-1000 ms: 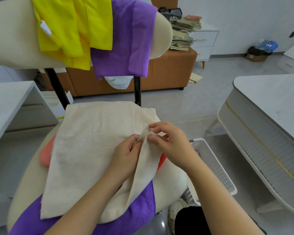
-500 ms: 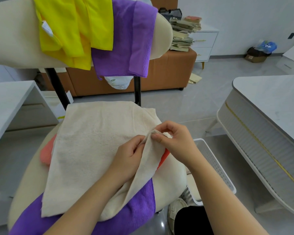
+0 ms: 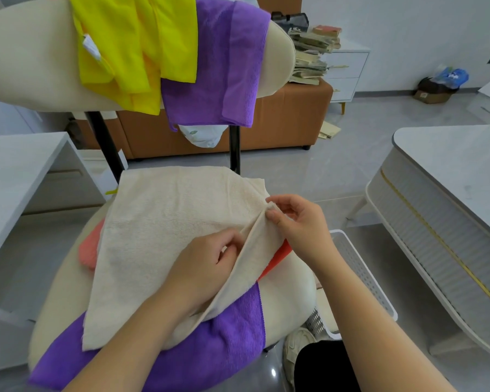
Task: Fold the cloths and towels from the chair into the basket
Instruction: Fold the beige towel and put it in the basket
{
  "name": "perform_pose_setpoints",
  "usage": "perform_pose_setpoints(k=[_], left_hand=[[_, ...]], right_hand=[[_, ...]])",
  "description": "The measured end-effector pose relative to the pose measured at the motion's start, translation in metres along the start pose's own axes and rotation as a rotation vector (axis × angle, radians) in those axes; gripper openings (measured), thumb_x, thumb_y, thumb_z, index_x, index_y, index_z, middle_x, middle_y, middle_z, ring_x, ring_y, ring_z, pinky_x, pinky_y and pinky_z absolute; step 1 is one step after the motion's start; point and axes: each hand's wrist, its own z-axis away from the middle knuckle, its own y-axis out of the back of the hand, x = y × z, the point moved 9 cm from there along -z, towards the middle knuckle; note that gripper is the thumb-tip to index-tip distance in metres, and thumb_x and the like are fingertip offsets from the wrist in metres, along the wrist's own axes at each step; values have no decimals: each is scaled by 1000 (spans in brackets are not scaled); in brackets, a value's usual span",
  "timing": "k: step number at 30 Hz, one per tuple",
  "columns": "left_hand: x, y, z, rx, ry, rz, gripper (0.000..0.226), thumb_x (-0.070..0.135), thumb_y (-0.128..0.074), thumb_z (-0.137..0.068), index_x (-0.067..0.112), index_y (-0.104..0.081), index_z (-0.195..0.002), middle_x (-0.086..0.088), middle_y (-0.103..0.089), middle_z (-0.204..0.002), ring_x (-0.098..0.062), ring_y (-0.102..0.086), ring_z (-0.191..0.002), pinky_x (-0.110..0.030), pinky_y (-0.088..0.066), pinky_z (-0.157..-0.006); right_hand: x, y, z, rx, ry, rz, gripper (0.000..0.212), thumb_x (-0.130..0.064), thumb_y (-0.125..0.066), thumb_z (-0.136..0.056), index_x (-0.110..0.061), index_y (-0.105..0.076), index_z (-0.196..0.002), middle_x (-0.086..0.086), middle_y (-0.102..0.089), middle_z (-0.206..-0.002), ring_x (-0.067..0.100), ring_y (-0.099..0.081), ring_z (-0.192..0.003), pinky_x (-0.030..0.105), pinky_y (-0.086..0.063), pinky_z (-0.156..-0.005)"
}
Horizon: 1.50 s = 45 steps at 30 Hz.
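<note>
Beige towel (image 3: 164,236) spread on chair seat (image 3: 289,295), left hand (image 3: 207,258) and right hand (image 3: 297,224) both pinching its raised fold, white basket (image 3: 362,275) beside chair

Camera: one head-worn wide-angle view.
Faces forward and down, close over the chair (image 3: 290,299) seat; left hand (image 3: 204,258) and right hand (image 3: 300,224), on the beige towel (image 3: 167,222), sit mid-frame.

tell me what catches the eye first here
A beige towel spread over the chair seat, with the left hand and right hand pinching a raised fold near its right edge. Behind, a yellow cloth and a purple cloth hang bright over the chair back. A white basket sits on the floor beside the seat.
</note>
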Motion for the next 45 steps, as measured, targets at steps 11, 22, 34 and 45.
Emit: perform_pose_setpoints(k=[11,22,34,45], left_hand=[[-26,55,14,-10,74,-384,30,44,-39,-73,21,-58,-75,10,-57,-75,-13,-54,-78,-34,-45,-69],[-61,106,44,-18,181,-283,26,40,-40,-69,25,-59,-63,11,-59,-73,-3,-55,-68,-32,-44,-64],[-104,151,73,223,314,118,30,22,-58,-88,38,-73,-67,24,-69,-69,5,-63,-68,-4,-42,-58],[-101,151,68,519,463,365,19,22,-55,-93,22,-68,-79,5,-68,-77,-13,-59,-77,-22,-42,-63]], right_hand=[[27,32,-11,257,-175,-23,8,-17,-57,-92,-22,-58,-99,-12,-60,-89,-2,-55,-82,15,-45,-71],[36,36,-7,269,-215,13,10,-16,-57,-92,-16,-59,-102,-8,-59,-90,1,-54,-81,20,-43,-72],[39,33,-5,271,-265,17,10,-19,-55,-94,-18,-55,-103,-5,-57,-96,12,-54,-93,29,-45,-80],[35,38,-2,284,-279,0,15,-18,-53,-94,-14,-57,-108,-2,-58,-98,14,-53,-93,31,-47,-79]])
